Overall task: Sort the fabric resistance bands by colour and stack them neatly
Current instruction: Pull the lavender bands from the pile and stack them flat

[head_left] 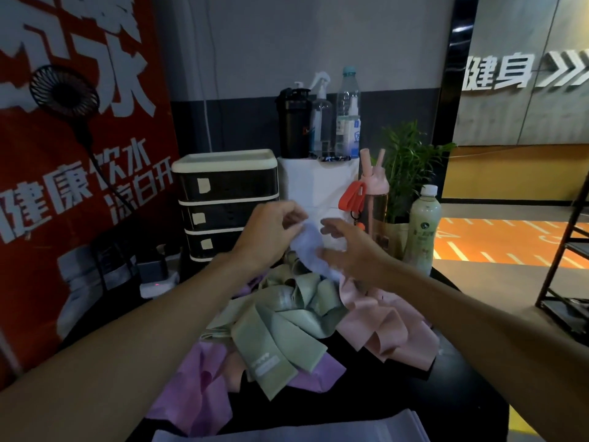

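Lifting above the heap at 12 o'clock: one pale blue band [310, 250], soft woven cloth, pinched at its top by the left hand [271, 232]; the right hand [347, 250] touches its lower part with fingers spread, grasp unclear. Heap on black table [430, 400]: sage green bands [280, 330] centre, pink bands [392, 327] at 3 o'clock, lilac bands [197, 384] at 7 o'clock; flat loops, overlapping, count uncertain. Bare tabletop at 4 o'clock. Drawer unit [226, 202], three drawers, at 11 o'clock.
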Action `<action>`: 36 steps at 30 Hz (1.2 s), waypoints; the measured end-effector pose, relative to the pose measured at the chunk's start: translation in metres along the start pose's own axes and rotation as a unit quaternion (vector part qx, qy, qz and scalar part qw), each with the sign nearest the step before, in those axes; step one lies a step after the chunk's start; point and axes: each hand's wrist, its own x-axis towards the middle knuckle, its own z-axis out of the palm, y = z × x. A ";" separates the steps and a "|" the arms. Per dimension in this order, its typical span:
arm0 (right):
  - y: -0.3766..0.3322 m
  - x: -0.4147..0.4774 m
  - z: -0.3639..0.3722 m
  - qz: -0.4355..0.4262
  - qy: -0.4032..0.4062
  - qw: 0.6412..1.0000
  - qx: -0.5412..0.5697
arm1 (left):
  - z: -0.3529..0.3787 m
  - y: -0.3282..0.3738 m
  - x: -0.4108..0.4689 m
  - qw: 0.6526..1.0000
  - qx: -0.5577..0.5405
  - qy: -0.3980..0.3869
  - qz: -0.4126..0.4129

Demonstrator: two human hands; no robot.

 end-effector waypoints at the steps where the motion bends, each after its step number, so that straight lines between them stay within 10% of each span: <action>1: -0.008 0.004 -0.004 -0.019 0.012 1.000 0.008 | -0.008 0.009 0.006 1.000 0.000 0.006 0.017; 13: -0.091 0.007 -0.039 -0.060 0.091 0.980 0.164 | -0.068 0.071 0.030 0.990 -0.092 0.103 0.006; 36: -0.085 -0.104 0.034 0.089 -0.084 0.928 0.351 | -0.102 0.080 -0.048 0.968 -0.209 0.100 -0.097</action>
